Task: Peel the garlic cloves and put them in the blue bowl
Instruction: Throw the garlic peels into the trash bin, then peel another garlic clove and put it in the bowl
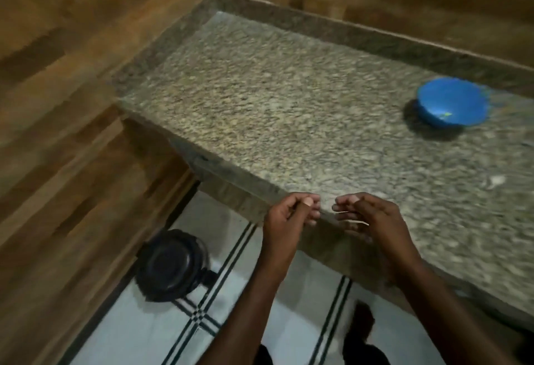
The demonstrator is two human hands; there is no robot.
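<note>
The counter [289, 110] is spread across the middle and right of the frame, with walls met along its upper and left edges. The bowl [452, 102] is set on the counter at the right of the frame, near the back edge. The left hand [290, 214] and right hand [372, 217] are held side by side, apart, over the counter's near edge at lower centre. A round pot [172, 265] is placed on the floor [260, 321] at lower left, below the counter.

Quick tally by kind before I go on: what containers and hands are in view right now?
Blue bowl on the granite counter: 1
Dark round container on the floor: 1
Hands, left hand and right hand: 2
Garlic cloves: none clearly visible
Total: 4
</note>
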